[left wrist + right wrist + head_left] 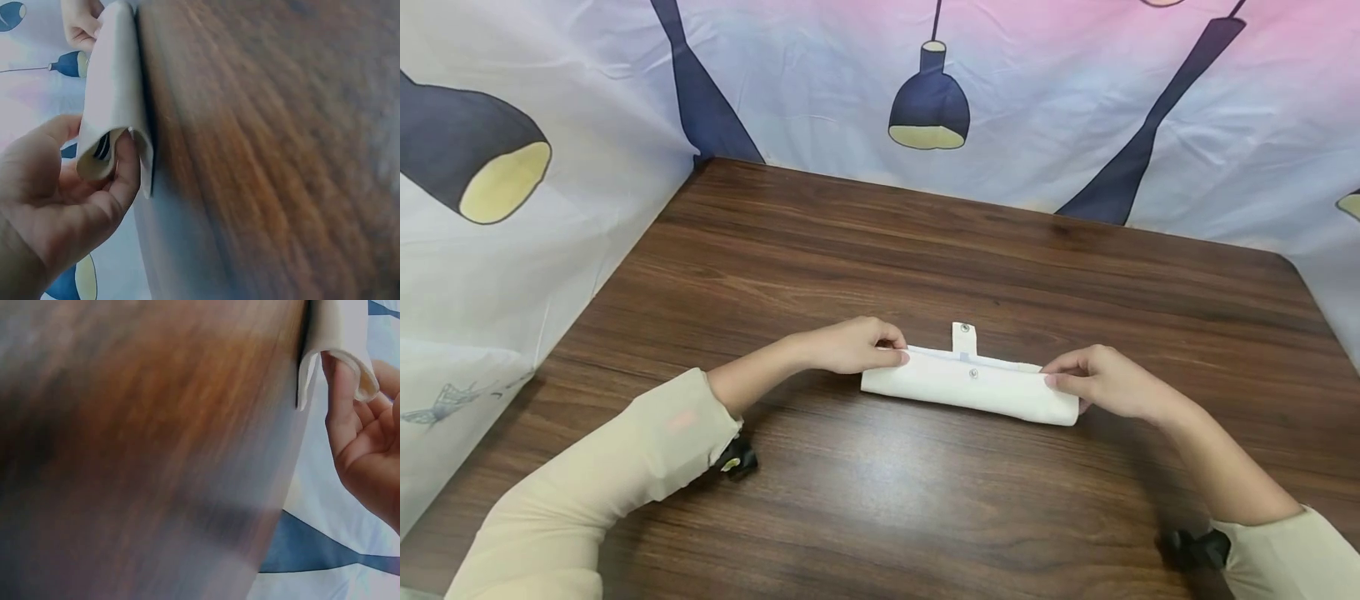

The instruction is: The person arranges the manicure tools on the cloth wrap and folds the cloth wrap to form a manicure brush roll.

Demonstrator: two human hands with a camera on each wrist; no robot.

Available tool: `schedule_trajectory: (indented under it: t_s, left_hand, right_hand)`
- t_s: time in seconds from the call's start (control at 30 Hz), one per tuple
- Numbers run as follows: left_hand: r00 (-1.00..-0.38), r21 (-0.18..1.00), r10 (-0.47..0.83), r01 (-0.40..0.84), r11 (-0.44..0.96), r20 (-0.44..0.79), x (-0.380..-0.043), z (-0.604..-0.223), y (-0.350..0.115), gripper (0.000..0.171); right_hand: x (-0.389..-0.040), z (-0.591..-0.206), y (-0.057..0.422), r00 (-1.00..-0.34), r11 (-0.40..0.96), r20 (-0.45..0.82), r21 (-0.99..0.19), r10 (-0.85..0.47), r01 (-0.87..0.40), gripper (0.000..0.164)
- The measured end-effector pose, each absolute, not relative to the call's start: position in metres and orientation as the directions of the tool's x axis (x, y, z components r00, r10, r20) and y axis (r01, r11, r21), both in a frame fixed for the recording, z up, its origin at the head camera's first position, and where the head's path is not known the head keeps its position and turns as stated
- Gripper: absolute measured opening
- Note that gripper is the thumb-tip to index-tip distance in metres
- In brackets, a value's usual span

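A white roll-up pouch [962,387] lies folded into a long narrow bundle on the table. From its far edge a short strap [965,337] with a metal snap sticks out, and a second snap [973,374] sits on the pouch's upper face. My left hand [863,344] pinches the pouch's left end between thumb and fingers. At the other end my right hand [1097,382] pinches it the same way. In the left wrist view, the pouch [112,75] shows its curled layers from the end, with something dark and striped inside that I cannot identify.
The brown wood-grain table [850,233] spreads around the pouch. A fabric curtain [820,92] printed with lamps hangs along the back and left edges of the table. Dark straps [737,457] sit by the sleeve cuffs.
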State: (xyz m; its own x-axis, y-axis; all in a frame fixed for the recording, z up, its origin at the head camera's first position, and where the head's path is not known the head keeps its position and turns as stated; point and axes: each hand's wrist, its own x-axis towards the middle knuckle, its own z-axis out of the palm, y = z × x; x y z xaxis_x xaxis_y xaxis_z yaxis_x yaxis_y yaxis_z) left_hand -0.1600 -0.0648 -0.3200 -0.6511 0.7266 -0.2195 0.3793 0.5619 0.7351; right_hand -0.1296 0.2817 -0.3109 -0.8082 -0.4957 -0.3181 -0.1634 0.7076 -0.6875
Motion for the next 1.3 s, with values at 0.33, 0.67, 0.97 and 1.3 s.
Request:
schedule_trajectory:
  t_s: [0.33,0.67,0.97,1.3]
  left_hand:
    - [-0.758,0.53,0.641,0.497,0.687,-0.12,-0.156,-0.326,-0.055,0.025]
    - [-0.754,0.352,0.655,0.627,0.695,0.049,-0.152,-0.325,-0.047,0.011]
    - [-0.562,0.186,0.817,0.823,0.536,0.133,-0.138,-0.318,-0.023,0.021]
    - [-0.556,0.096,0.83,0.829,0.551,0.042,-0.13,-0.312,-0.016,0.03]
  right_hand:
    - [-0.138,-0.318,0.278,-0.854,0.749,-0.252,-0.627,-0.455,-0.214,0.022]
    - [-0.143,-0.325,0.266,-0.874,0.815,-0.205,-0.501,-0.44,-0.292,0.011]
    - [-0.147,-0.318,0.257,-0.867,0.839,-0.23,-0.447,-0.442,-0.31,0.022]
    - [-0.17,-0.311,0.218,-0.789,0.788,-0.195,-0.371,-0.583,-0.491,0.048]
